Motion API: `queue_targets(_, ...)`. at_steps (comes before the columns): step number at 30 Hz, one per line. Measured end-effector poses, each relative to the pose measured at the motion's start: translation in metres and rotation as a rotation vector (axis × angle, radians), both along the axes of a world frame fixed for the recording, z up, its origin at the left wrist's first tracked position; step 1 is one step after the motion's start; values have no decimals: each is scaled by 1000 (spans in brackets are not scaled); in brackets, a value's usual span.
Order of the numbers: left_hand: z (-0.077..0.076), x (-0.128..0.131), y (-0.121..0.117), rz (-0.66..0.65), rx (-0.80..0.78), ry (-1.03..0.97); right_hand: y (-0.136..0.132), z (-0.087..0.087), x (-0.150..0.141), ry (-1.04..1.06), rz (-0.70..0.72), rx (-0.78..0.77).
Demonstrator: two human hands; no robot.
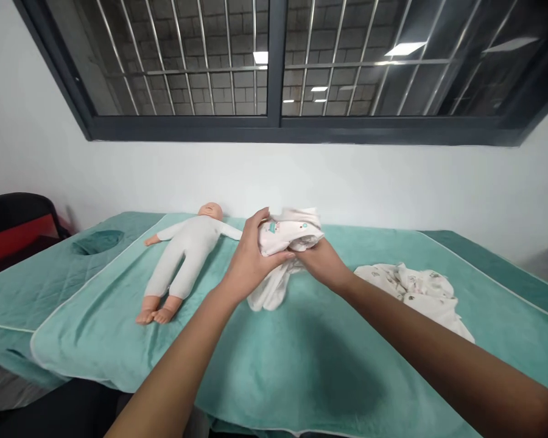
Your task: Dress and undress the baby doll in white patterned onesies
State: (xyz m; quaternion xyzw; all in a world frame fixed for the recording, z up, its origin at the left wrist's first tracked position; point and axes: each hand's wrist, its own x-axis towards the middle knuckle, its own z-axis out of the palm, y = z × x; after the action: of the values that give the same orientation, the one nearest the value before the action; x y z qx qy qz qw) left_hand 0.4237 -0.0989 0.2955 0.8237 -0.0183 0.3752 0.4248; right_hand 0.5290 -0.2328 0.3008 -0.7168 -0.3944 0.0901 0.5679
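Observation:
A bunched white baby garment [285, 237] with small coloured prints is held up above the middle of the bed. My left hand [253, 252] grips its left side, thumb underneath and fingers behind. My right hand [322, 261] has hold of its right side from below, with the fingers partly hidden by the cloth. One part of the garment dangles beneath my hands. Left of them, a baby doll [187, 249] in a white bodysuit lies on its back, head toward the wall and bare feet toward me.
A teal cover [265, 377] with pale piping lies over the bed. Another crumpled white printed cloth [420, 295] rests on the right. The wall and a dark-framed barred window [276, 131] stand behind. At far left is a black and red chair [18, 234].

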Motion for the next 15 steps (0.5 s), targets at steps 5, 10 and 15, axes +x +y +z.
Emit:
queue_targets(5, -44, -9, 18, 51, -232, 71, 30, -5, -21, 240, 126, 243)
queue_targets(10, -83, -40, 12, 340, -473, 26, 35, -21, -46, 325, 549, 51)
queue_targets(15, -116, -85, 21, 733, -537, 65, 33, -67, -27, 392, 622, -26)
